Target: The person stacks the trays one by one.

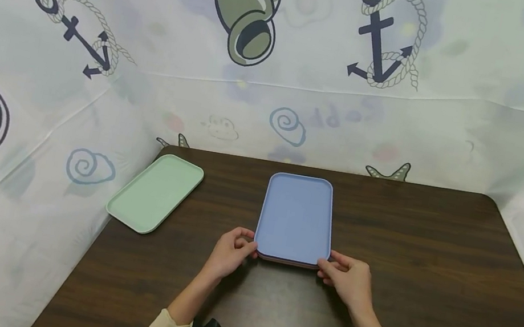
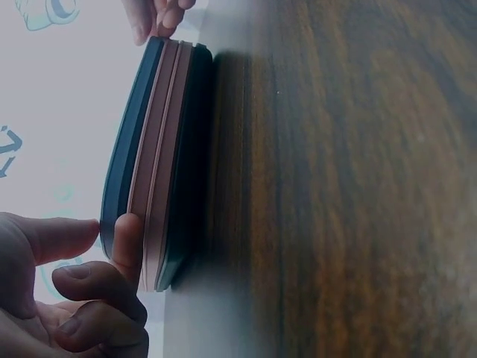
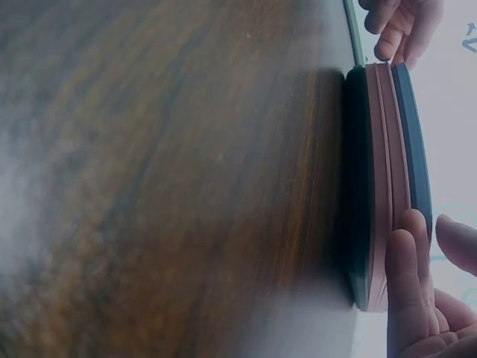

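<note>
A blue rectangular tray point(image 1: 296, 218) lies on top of a stack in the middle of the table. Beneath it, the left wrist view shows pink trays point(image 2: 155, 160) and a dark tray point(image 2: 190, 149) at the bottom, greenish at its edge. My left hand point(image 1: 230, 253) pinches the blue tray's near left corner, thumb at the upper edge and index finger against the side. At the near right corner my right hand point(image 1: 349, 280) holds the blue tray between thumb and fingers, with fingertips also beside the pink layers. The trays' far sides are hidden in both wrist views.
A light green tray point(image 1: 155, 193) lies tilted in direction near the table's left edge, apart from the stack. The dark wooden table point(image 1: 433, 261) extends to both sides. Patterned white cloth point(image 1: 311, 119) hangs behind and at the sides.
</note>
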A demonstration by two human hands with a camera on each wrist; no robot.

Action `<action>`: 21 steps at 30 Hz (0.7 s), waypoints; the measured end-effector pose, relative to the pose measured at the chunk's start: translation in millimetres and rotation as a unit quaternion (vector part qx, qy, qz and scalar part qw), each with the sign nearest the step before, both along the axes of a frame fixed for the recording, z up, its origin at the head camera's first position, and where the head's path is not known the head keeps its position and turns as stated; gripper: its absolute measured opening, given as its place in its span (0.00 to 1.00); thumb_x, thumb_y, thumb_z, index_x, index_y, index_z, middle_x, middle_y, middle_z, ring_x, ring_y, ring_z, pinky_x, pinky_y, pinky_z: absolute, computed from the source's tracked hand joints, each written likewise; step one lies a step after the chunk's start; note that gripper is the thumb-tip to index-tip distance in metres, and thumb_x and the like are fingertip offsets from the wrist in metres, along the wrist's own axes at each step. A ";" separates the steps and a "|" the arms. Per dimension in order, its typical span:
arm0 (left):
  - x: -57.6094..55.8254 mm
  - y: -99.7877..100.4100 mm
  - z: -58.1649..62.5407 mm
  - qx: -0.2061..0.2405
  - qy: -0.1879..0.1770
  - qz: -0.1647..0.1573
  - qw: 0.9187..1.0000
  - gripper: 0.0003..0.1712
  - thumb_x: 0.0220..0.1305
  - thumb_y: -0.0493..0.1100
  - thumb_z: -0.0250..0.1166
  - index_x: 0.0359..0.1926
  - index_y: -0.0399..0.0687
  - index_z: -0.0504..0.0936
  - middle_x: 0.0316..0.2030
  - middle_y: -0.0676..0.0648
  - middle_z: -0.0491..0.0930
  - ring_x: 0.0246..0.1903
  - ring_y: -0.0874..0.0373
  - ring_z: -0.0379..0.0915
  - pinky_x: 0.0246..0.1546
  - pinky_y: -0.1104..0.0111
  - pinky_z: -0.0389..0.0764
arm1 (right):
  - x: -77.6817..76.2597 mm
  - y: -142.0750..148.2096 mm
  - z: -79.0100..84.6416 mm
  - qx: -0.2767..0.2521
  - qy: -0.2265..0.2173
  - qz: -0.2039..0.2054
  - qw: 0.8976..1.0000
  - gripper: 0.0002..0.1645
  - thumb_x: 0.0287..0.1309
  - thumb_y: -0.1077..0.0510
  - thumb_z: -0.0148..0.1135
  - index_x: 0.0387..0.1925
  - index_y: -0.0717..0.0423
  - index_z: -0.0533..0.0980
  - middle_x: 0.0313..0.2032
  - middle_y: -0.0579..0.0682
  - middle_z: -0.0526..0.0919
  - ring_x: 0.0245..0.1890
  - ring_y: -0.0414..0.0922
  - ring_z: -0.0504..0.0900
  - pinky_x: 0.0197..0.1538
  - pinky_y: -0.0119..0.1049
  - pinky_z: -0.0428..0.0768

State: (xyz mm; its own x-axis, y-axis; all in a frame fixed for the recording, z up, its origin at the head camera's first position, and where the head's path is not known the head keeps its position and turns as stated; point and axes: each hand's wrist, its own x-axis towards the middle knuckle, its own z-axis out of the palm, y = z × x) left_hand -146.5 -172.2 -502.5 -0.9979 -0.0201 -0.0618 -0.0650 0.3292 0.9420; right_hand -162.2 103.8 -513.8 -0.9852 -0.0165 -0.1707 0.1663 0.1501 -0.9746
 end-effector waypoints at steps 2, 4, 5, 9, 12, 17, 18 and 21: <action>4.9 2.5 12.1 0.001 -0.001 -0.005 1.000 0.13 0.65 0.32 0.62 0.49 0.27 0.75 0.28 0.28 0.81 0.24 0.30 0.70 0.21 0.71 0.68 | 0.1 0.4 -0.7 0.001 -0.004 0.001 1.000 0.29 0.54 0.62 0.72 0.54 0.74 0.75 0.28 0.57 0.86 0.26 0.48 0.87 0.30 0.35 0.83; 8.7 4.0 21.5 0.001 0.002 -0.010 1.000 0.13 0.65 0.32 0.61 0.49 0.27 0.75 0.28 0.28 0.81 0.21 0.35 0.70 0.21 0.71 0.68 | -0.1 0.4 -1.4 0.003 -0.006 0.001 1.000 0.28 0.54 0.63 0.72 0.54 0.74 0.76 0.28 0.57 0.86 0.27 0.48 0.87 0.30 0.35 0.83; 10.0 4.2 23.8 0.002 0.004 -0.010 1.000 0.13 0.65 0.32 0.61 0.49 0.27 0.75 0.28 0.28 0.81 0.20 0.39 0.70 0.21 0.71 0.68 | -0.3 0.4 -1.8 0.004 -0.007 0.001 1.000 0.28 0.54 0.63 0.72 0.54 0.74 0.76 0.28 0.57 0.86 0.27 0.48 0.87 0.30 0.35 0.83; 10.1 3.2 23.4 0.003 0.005 -0.012 1.000 0.13 0.65 0.31 0.61 0.49 0.27 0.75 0.28 0.28 0.81 0.18 0.49 0.69 0.21 0.71 0.68 | -0.9 0.1 -1.4 0.006 -0.010 -0.001 1.000 0.27 0.55 0.63 0.71 0.54 0.73 0.76 0.28 0.57 0.86 0.27 0.48 0.87 0.30 0.36 0.83; 11.2 1.8 23.1 0.006 0.003 -0.013 1.000 0.13 0.65 0.32 0.61 0.49 0.28 0.76 0.29 0.28 0.81 0.19 0.43 0.70 0.21 0.71 0.68 | -0.9 0.5 0.7 0.003 -0.009 0.000 1.000 0.27 0.56 0.63 0.70 0.54 0.74 0.76 0.28 0.58 0.86 0.26 0.48 0.87 0.30 0.36 0.83; 14.3 -5.3 18.4 0.005 -0.003 -0.015 1.000 0.13 0.65 0.32 0.61 0.49 0.29 0.77 0.31 0.28 0.81 0.23 0.39 0.71 0.24 0.71 0.69 | -0.6 1.4 4.3 0.004 0.000 -0.006 1.000 0.26 0.58 0.61 0.70 0.53 0.74 0.76 0.28 0.58 0.86 0.25 0.47 0.86 0.29 0.36 0.83; 14.8 -7.9 15.4 0.002 -0.004 -0.014 1.000 0.13 0.65 0.32 0.61 0.49 0.29 0.77 0.31 0.28 0.82 0.23 0.41 0.71 0.25 0.71 0.68 | -0.4 1.1 5.0 0.007 0.003 -0.009 1.000 0.25 0.58 0.61 0.69 0.53 0.73 0.77 0.29 0.58 0.86 0.25 0.47 0.86 0.29 0.35 0.83; 15.3 -20.0 0.5 0.000 -0.005 0.002 1.000 0.14 0.66 0.33 0.61 0.50 0.30 0.77 0.29 0.31 0.82 0.19 0.51 0.69 0.23 0.71 0.67 | 0.6 -2.1 7.5 0.011 0.028 -0.014 0.999 0.22 0.57 0.61 0.70 0.51 0.71 0.79 0.29 0.58 0.86 0.24 0.46 0.86 0.29 0.35 0.83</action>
State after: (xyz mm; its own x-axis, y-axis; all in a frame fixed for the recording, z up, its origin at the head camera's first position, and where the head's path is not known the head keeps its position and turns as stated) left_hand -131.2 -192.2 -501.9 -0.9972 -0.0240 -0.0713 -0.0752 0.3289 0.9414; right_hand -161.5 101.7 -506.2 -0.9933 0.0146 -0.1145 0.1153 0.1679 -0.9790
